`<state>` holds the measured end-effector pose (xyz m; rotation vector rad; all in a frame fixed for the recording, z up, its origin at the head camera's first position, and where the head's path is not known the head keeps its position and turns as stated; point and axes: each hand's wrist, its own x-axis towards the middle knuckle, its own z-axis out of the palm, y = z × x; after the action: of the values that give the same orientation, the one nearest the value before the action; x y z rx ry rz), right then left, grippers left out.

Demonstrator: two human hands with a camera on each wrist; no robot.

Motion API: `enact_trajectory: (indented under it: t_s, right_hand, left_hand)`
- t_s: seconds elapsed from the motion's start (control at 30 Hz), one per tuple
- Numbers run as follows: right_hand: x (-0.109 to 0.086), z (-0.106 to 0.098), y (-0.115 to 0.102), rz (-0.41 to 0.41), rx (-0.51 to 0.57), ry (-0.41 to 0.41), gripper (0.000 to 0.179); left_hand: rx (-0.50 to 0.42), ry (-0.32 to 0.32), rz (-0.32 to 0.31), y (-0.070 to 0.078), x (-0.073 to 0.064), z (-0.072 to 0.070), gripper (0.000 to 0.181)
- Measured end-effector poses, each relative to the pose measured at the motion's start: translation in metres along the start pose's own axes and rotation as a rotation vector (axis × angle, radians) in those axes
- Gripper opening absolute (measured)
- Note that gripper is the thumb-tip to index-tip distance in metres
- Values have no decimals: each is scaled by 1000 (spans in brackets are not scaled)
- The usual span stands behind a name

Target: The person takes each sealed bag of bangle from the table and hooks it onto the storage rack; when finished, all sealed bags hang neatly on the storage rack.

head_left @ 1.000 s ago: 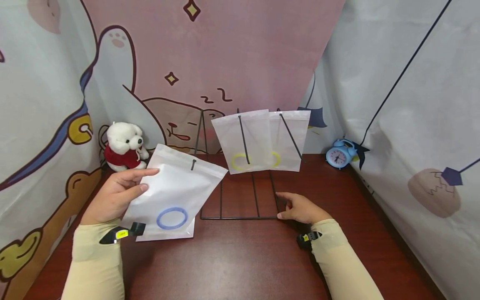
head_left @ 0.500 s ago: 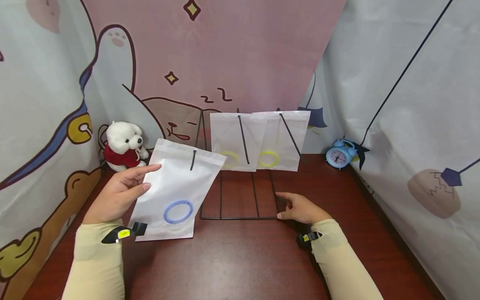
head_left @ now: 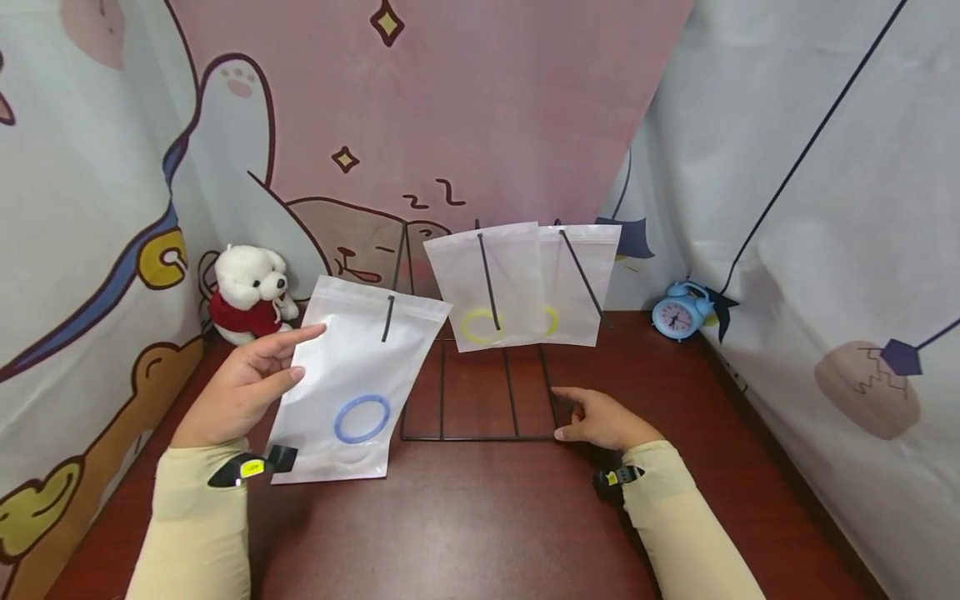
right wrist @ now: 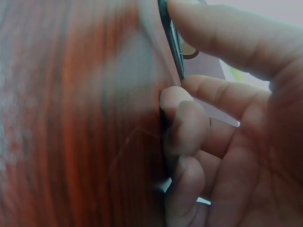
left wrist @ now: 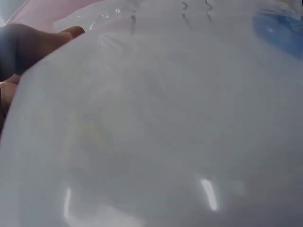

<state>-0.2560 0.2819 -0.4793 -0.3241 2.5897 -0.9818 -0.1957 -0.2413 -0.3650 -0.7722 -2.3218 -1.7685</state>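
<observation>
A white zip bag (head_left: 345, 367) with a blue ring (head_left: 362, 419) showing through it hangs from a hook (head_left: 388, 319) of the black wire rack (head_left: 480, 437). My left hand (head_left: 236, 387) touches the bag's left edge, index finger and thumb stretched out over it. In the left wrist view the pale bag (left wrist: 156, 118) fills most of the frame, with a digit (left wrist: 45, 42) at its upper left edge. With thumb and index finger, my right hand (head_left: 603, 419) pinches the rack's front right corner; the right wrist view shows the hand (right wrist: 236, 109) by the dark bar (right wrist: 173, 38).
Two more white bags, one on the middle hook (head_left: 491, 267) and one behind at the right (head_left: 588, 275), hold yellow rings. A red-shirted white plush dog (head_left: 251, 287) sits at the back left. A blue alarm clock (head_left: 678, 312) stands back right on the brown table (head_left: 465, 533).
The blue-ring bag has slid farther back along its hook and its bottom has swung right, my left hand shifting right with it. The yellow-ring bags sway. My right hand stays put.
</observation>
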Motion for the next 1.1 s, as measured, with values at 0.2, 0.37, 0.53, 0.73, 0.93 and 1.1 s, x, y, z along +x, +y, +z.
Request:
enact_trajectory:
  t_s: [0.2,0.37,0.53,0.73,0.93,1.1]
  right_hand:
    - [0,1,1,7,-12,1,80]
    - [0,1,1,1,-16,5,80]
    - [-1,1,0,-6,-11,3,81]
    - [0,1,1,-5,-12,5,81]
    - [2,1,3,-5,-11,2,81]
    - [2,1,3,0,-9,-2,81]
  left_hand:
    - [24,-5,-21,0,0,1,49]
    - [43,6,-26,-1,0,3,50]
    - [61,15,-39,0,0,6,51]
    - [73,31,-21,-3,3,11,53]
    - [64,86,11,-6,8,20,55]
    - [-14,123,37,-12,11,28,56]
